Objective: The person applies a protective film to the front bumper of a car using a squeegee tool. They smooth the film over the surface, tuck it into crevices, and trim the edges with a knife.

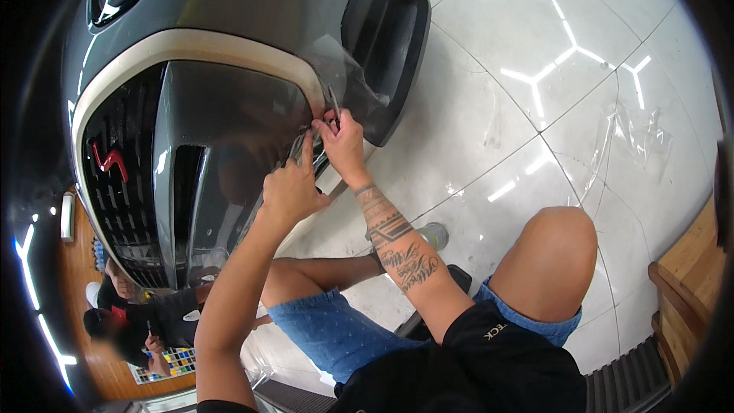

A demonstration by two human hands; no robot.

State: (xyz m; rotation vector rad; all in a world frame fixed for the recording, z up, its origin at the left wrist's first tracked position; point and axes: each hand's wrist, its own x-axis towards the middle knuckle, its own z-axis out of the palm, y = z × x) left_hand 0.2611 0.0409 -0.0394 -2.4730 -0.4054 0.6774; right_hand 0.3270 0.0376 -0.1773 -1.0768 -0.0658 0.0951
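Note:
A dark grey car front bumper (237, 99) fills the upper left, with a pale curved trim band (206, 42) around its black grille (126, 183). My left hand (292, 191) lies against the bumper's lower right edge. Its index finger is stretched out and its thumb stands apart. Just right of that fingertip, my right hand (342, 141) pinches a slim, pointed metal tool (334, 101) that sticks up from the fingers; its exact kind is hard to make out. The fingertips of both hands nearly meet at the trim's lower end. Loose transparent film (344, 69) hangs wrinkled above them.
Scraps of transparent film (638, 138) lie on the pale tiled floor (489, 176). A wooden step (688, 268) stands at the right. At the lower left, another person (126, 329) in dark clothing holds a small object. My bare knees flank the working spot.

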